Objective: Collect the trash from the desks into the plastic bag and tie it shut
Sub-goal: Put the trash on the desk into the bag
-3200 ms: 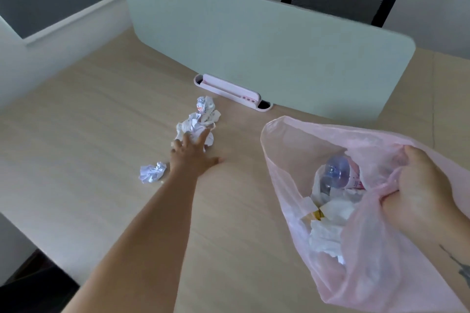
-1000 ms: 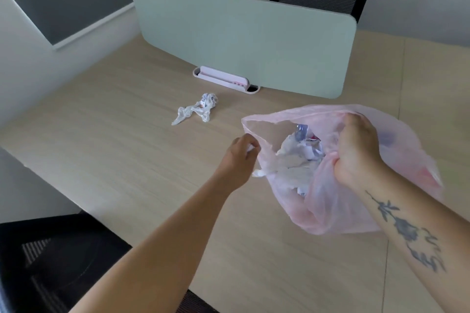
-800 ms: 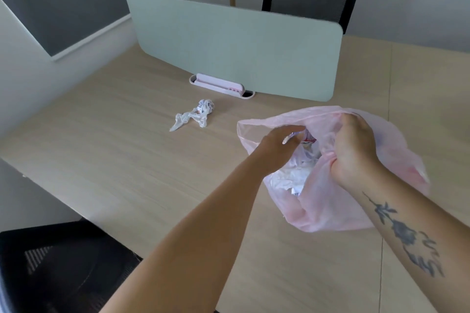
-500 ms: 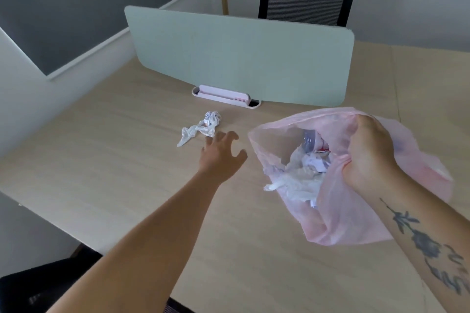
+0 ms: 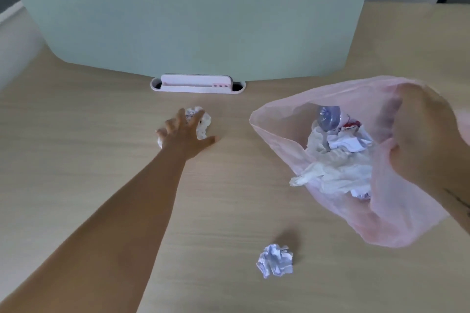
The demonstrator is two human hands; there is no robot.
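A pink plastic bag (image 5: 274,139) hangs open at the right, above the wooden desk (image 5: 76,160). It holds crumpled paper, tissue and a clear bottle (image 5: 328,117). My right hand (image 5: 427,139) grips the bag's rim. My left hand (image 5: 185,134) lies with fingers spread over a crumpled white wrapper (image 5: 203,124) near the desk's middle, touching it without closing on it. A crumpled paper ball (image 5: 274,260) lies on the desk near the front, below the bag.
A pale green divider panel (image 5: 185,17) stands across the back of the desk. A pink-white cable tray (image 5: 198,83) sits at its foot. A dark chair shows behind the panel.
My left hand has reached forward from beside the bag onto the wrapper. The view has moved closer and lower. A paper ball now lies on the desk in front of the bag.
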